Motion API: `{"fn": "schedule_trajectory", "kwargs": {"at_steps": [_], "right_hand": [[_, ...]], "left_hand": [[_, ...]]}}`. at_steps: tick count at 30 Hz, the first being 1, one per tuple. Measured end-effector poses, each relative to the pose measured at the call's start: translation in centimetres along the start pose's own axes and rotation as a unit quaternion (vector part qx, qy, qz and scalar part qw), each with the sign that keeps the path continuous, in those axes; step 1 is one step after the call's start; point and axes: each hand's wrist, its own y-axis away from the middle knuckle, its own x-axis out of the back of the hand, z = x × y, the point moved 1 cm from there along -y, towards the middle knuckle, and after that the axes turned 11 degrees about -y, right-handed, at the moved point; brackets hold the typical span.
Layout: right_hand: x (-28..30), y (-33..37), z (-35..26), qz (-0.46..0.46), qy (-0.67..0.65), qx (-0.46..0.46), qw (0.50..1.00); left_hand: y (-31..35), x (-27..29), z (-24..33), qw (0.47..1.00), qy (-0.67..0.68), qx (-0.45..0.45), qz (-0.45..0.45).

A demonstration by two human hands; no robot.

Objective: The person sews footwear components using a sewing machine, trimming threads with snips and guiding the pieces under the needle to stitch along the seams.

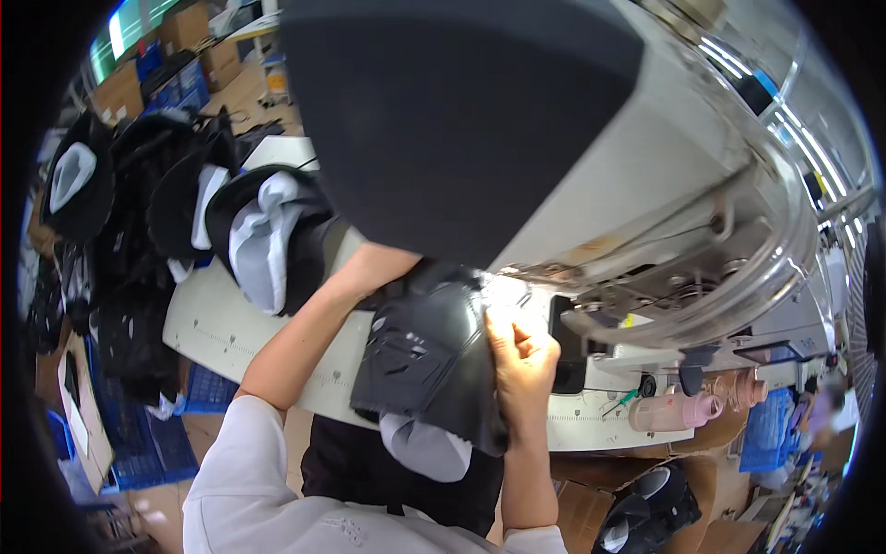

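Currently, from my remote post, I watch a black padded piece [415,346] lying across the near edge of the pale bench [221,319], its upper end beneath the machine [591,198] in a burst of white light. Its outer face pairs a smooth, faintly glossy panel with a matt section on the left, crossed by raised seams and a slot-like outline, with a small pale mark above. At the lower end, a soft grey-white lining [427,449] shows past the bench's near edge, rounded against the dark shell. The right hand [526,355] sits at the piece's right border, fingers bent and drawn in near the thumb; glare washes out the tips, so I cannot tell whether they are clamped on it. The left hand [392,260] disappears behind a dark cover [461,120], and I cannot tell its grip. Toward the bench's left end are similar black pieces [258,245]; near its right end, a pink bottle [669,412] stands beside a green-handled tool [621,403].
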Motion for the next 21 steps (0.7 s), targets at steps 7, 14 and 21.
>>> {"fn": "schedule_trajectory", "kwargs": {"at_steps": [7,14,21], "right_hand": [[-0.4,0.2,-3.1,-0.105,-0.064,-0.017,0.992],[-0.4,4.6,-8.0,-0.31,0.14,0.035,0.94],[1.0,8.2,-6.5,-0.432,0.367,0.279,0.776]], "left_hand": [[13.2,5.3,-0.5,0.958,-0.257,-0.06,0.111],[19.6,7.6,-1.6,0.902,-0.427,0.064,-0.004],[19.8,8.4,-1.0,0.914,-0.397,0.085,0.011]]}}
